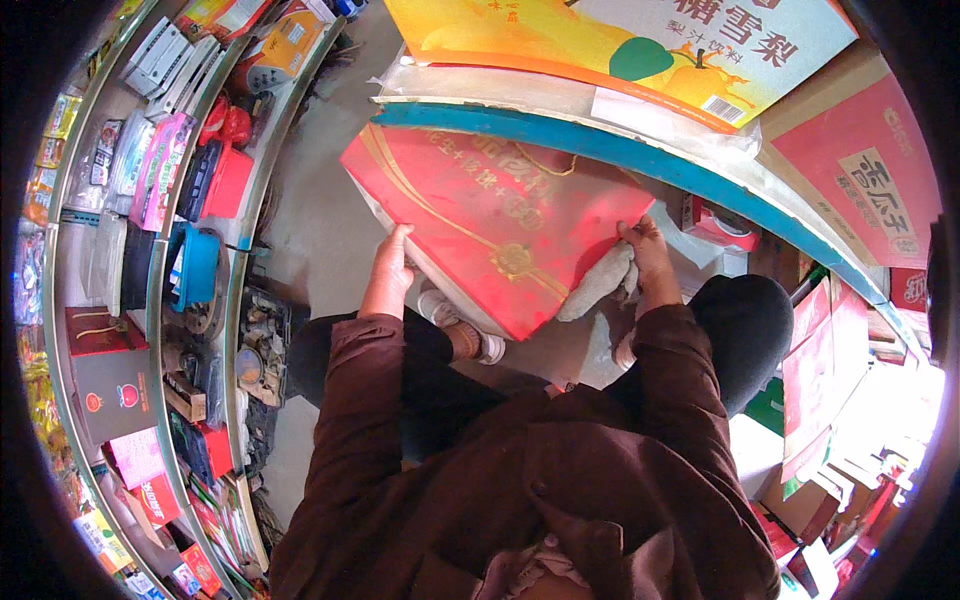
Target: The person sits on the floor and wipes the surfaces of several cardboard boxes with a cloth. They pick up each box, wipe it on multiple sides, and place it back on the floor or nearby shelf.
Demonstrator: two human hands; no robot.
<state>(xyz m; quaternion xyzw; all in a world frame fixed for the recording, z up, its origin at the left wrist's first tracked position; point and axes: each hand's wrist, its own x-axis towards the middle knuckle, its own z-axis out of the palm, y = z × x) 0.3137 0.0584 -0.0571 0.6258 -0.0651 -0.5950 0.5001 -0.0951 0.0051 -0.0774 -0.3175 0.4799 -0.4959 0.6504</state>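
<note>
A large red gift box with gold print and a gold cord handle lies between my hands, its far edge under the blue shelf lip. My left hand grips the box's left edge, thumb on top. At its right corner is my right hand, fingers closed on the box edge, with a greyish cloth hanging from the same hand. The undersides of both hands are hidden.
Just beyond the box runs a shelf with a blue edge, bearing a yellow drink carton and a red carton. Shelves of packaged goods stand at left, with a blue basket. A small red box sits low at right.
</note>
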